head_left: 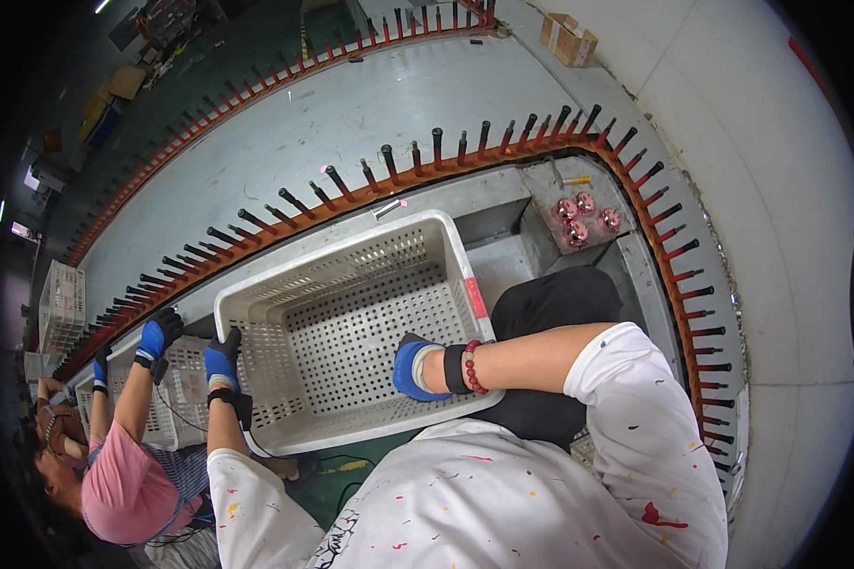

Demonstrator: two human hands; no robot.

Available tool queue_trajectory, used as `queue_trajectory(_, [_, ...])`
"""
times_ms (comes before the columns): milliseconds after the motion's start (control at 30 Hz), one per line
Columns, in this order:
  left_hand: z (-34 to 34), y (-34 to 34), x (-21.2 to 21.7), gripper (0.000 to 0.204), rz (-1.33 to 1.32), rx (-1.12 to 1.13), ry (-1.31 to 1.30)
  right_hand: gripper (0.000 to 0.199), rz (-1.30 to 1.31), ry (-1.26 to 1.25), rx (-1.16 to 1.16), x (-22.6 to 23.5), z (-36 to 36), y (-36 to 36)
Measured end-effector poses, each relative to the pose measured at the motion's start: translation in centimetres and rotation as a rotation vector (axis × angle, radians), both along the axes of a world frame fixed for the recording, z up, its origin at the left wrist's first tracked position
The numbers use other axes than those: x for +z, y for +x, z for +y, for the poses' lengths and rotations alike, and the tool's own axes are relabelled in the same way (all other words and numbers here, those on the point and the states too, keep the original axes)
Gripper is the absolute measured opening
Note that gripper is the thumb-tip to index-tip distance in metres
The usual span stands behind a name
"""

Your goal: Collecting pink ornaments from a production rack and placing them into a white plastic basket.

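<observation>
A pale grey plastic crate [351, 248] with perforated walls and base sits tilted in front of me, with no items visible in it. A red label [474, 297] marks its right rim. My left hand [222, 365], in a blue glove with black fingers, grips the crate's left rim. In a similar glove, my right hand [417, 368] is over the crate's near right part, at the near side. Its fingers are mostly hidden, so I cannot tell whether they hold the crate. A dark band and a red bead bracelet circle that wrist.
A curved conveyor track [417, 175] with upright black-and-red pegs runs beyond the crate. Several shiny pink balls [576, 232] rest on a metal plate near a yellow-handled tool [576, 180]. At left, a co-worker's gloved hand [161, 332] reaches toward the track. A cardboard box [568, 40] stands far right.
</observation>
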State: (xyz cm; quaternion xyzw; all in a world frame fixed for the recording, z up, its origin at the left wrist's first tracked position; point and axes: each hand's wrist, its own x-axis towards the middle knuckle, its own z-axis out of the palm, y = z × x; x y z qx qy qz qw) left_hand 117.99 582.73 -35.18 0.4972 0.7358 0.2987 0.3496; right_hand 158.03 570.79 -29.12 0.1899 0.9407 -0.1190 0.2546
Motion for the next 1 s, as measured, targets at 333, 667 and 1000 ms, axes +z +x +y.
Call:
queue_trajectory(333, [-0.1,0.4,0.4,0.035,-0.007,0.008,0.009,0.015,-0.011,0.027,-0.010,0.2,-0.3,-0.1])
queue_trajectory(667, [-0.2,0.4,0.8,0.036,0.002,0.006,0.012,0.020,-0.044,0.025,-0.013,0.8,-0.3,-0.3])
queue_trajectory(1000, [0.0,0.4,0.7,0.034,0.047,0.037,-0.024,0.020,-0.085,0.016,0.008,0.5,-0.1,-0.4])
